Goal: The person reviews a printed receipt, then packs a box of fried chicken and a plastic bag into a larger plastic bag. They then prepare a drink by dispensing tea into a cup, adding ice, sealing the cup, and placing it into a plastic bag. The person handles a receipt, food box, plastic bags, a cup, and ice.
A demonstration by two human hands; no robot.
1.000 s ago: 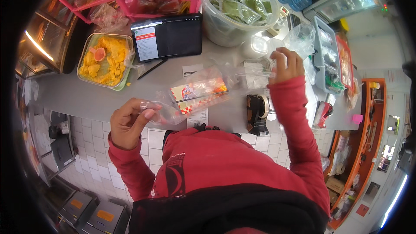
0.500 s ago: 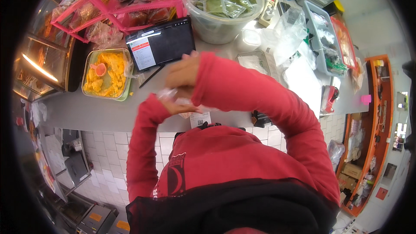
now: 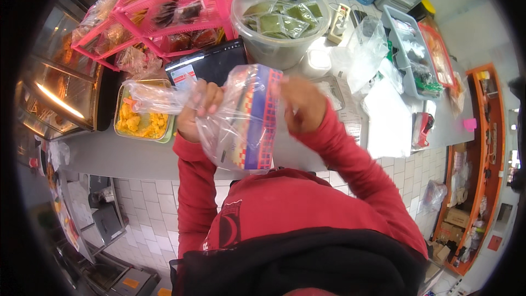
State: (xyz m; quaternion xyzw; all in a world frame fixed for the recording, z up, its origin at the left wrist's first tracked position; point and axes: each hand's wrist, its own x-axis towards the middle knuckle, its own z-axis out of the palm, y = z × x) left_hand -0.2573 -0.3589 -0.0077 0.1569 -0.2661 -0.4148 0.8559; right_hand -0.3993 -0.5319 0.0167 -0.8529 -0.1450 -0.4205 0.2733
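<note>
My left hand (image 3: 200,108) is closed around the gathered neck of a clear plastic bag (image 3: 219,137). The bag's loose top trails left, over the glass container of yellow food (image 3: 143,123). Inside it shows a packet or box (image 3: 257,120) with blue, red and checkered patterning, held above the counter's near edge. My right hand (image 3: 304,105) is at the bag's right side, fingers bent and smeared by motion. Whether it touches the bag I cannot tell.
Behind the bag stands a dark tablet (image 3: 211,60). Pink stacked baskets (image 3: 181,19) of packets and a clear bucket (image 3: 274,44) of green packets are at the back. A grey-blue crate (image 3: 408,49) is at right; a lit glass display case (image 3: 63,87) at left.
My hands were crossed, right over left, with clear plastic between them. Now they are apart, and the bag with the patterned packet shows in front of me, held by my left hand.
</note>
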